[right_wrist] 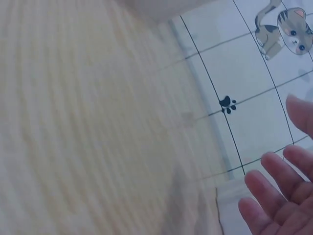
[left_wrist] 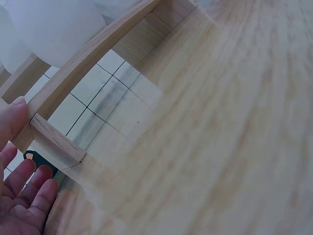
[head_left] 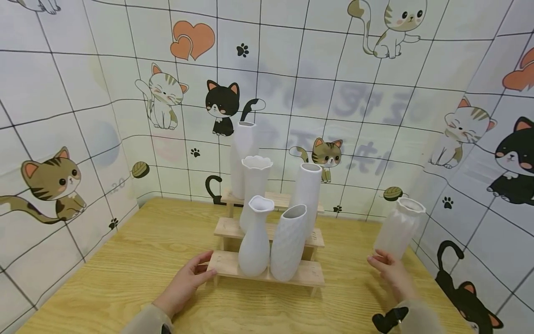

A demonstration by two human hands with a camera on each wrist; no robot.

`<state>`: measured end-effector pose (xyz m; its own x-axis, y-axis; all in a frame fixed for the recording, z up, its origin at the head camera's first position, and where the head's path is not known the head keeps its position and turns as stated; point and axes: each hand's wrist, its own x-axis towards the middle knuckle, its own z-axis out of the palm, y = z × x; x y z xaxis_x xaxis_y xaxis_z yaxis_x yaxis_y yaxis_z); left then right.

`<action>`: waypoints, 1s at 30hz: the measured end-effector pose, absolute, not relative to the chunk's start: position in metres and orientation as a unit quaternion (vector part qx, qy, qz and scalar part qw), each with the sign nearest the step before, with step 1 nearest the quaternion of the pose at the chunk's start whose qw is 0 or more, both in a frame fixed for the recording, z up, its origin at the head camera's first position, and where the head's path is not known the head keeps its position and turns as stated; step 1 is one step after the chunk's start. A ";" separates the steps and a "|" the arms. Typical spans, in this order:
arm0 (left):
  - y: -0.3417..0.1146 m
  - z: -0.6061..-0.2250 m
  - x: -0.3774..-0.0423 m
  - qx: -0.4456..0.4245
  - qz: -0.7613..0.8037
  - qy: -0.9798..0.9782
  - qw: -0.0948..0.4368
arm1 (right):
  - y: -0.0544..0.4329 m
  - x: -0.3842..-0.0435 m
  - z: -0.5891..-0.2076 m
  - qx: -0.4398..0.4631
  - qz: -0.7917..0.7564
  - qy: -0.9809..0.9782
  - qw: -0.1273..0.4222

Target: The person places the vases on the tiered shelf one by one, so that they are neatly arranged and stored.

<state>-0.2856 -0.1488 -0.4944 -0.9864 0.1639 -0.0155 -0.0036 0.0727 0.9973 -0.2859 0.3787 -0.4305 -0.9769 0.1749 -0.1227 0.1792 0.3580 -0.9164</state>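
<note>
A three-tier wooden stand (head_left: 228, 263) stands on the table. My left hand (head_left: 187, 280) is at the left end of its lowest tier, thumb at the front corner and index finger at the back one; the other fingers hang loosely below. That tier bears a narrow-necked white vase (head_left: 253, 248) and a textured slanted-rim vase (head_left: 288, 246). Behind them rise a scalloped-rim vase (head_left: 255, 181), a cylindrical vase (head_left: 308, 195) and a tall vase (head_left: 245, 148). My right hand (head_left: 392, 273), fingers relaxed and holding nothing, is near a wide-mouthed white vase (head_left: 399, 227) on the table.
The light wood table (head_left: 137, 264) meets walls covered in a grid sheet with cartoon cats (head_left: 223, 104) behind and at both sides. A black strap (head_left: 390, 320) is on my right wrist. The wide-mouthed vase stands close to the right wall.
</note>
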 end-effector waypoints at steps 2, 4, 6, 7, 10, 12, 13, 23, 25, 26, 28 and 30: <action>-0.149 -0.494 -0.285 0.056 0.680 0.729 0.061 | 0.386 -0.289 -0.427 0.121 -0.554 0.824 -0.017; -0.149 -0.495 -0.285 0.058 0.681 0.728 0.060 | 0.393 -0.293 -0.423 0.145 -0.546 0.824 -0.043; -0.149 -0.495 -0.285 0.059 0.682 0.726 0.061 | 0.397 -0.296 -0.418 0.167 -0.541 0.822 -0.068; -0.149 -0.495 -0.285 0.059 0.683 0.725 0.061 | 0.399 -0.297 -0.416 0.177 -0.540 0.819 -0.081; -0.149 -0.495 -0.285 0.060 0.684 0.725 0.062 | 0.403 -0.301 -0.410 0.197 -0.538 0.811 -0.121; -0.150 -0.495 -0.285 0.060 0.683 0.726 0.062 | 0.406 -0.303 -0.406 0.208 -0.526 0.812 -0.143; -0.150 -0.495 -0.285 0.060 0.682 0.726 0.062 | 0.407 -0.304 -0.404 0.213 -0.519 0.813 -0.156; -0.149 -0.496 -0.286 0.063 0.681 0.727 0.060 | 0.416 -0.313 -0.395 0.308 -0.517 0.762 -0.239; -0.149 -0.496 -0.286 0.064 0.681 0.727 0.058 | 0.415 -0.316 -0.395 0.314 -0.540 0.741 -0.247; -0.149 -0.497 -0.286 0.065 0.681 0.727 0.058 | 0.415 -0.317 -0.395 0.313 -0.546 0.735 -0.251; -0.149 -0.497 -0.286 0.065 0.681 0.727 0.057 | 0.414 -0.321 -0.395 0.309 -0.565 0.724 -0.247; -0.149 -0.497 -0.286 0.067 0.680 0.728 0.055 | 0.413 -0.325 -0.395 0.303 -0.588 0.711 -0.239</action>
